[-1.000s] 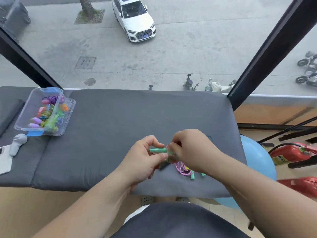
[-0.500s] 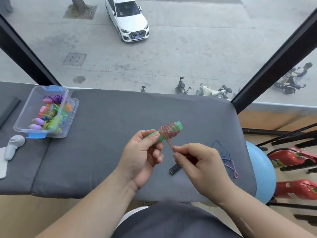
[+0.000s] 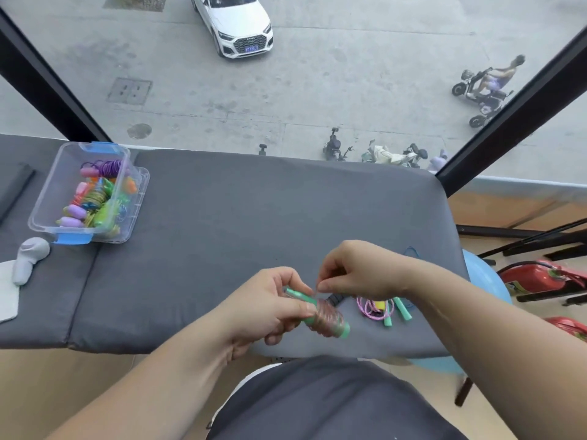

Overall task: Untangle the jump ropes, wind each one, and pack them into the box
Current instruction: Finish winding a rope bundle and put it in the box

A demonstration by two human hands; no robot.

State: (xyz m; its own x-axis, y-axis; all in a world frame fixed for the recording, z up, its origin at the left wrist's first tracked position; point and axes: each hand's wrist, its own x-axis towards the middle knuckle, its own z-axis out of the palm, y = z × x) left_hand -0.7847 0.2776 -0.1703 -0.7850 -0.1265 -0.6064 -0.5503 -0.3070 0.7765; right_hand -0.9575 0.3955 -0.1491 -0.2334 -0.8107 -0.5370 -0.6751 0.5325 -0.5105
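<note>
Winding is the step in hand, by my reading. The left hand (image 3: 263,309) grips a green handle (image 3: 342,330) by its far end, fingers curled round it and thumb on top, so that the near end sticks out free. That free stretch takes the turns, and a thick band of pinkish cord (image 3: 325,319) already sits on it. The handle is held tilted in the air above the front edge of the grey cushion (image 3: 254,211), clear of the fabric, which leaves room for the cord to pass all the way round.

The right hand (image 3: 359,274) hovers just above and beyond the coil, wrist bent down. Its thumb and forefinger pinch what seems to be the loose strand (too thin and blurred to be sure), and the other fingers are curled.

Just beside it, near the front right corner, lies another rope (image 3: 368,308), pink with green handles, not yet wound. The clear box (image 3: 127,217) sits well apart to the left, near the far edge where the next cushion begins, and holds several wound ropes.
</note>
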